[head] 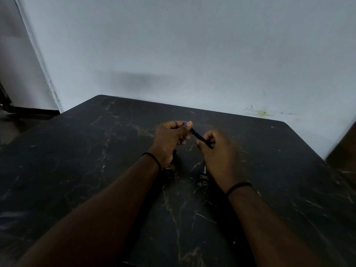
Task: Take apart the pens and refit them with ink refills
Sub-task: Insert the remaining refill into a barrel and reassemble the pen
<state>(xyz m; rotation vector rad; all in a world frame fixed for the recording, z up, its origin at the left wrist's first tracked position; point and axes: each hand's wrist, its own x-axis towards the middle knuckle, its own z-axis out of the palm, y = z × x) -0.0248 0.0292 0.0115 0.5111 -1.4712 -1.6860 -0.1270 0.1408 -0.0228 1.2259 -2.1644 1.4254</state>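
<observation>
A dark pen with a small blue end runs slantwise between both hands, above the middle of the black marble table. My left hand pinches the pen's upper, blue end between thumb and fingers. My right hand grips the lower end, its fingers curled round the barrel. Under my right hand a small pale object lies on the table, mostly hidden; I cannot tell what it is.
The table's far edge meets a pale wall. A door frame stands at the left, and a brown edge shows at the far right. Both wrists wear thin black bands.
</observation>
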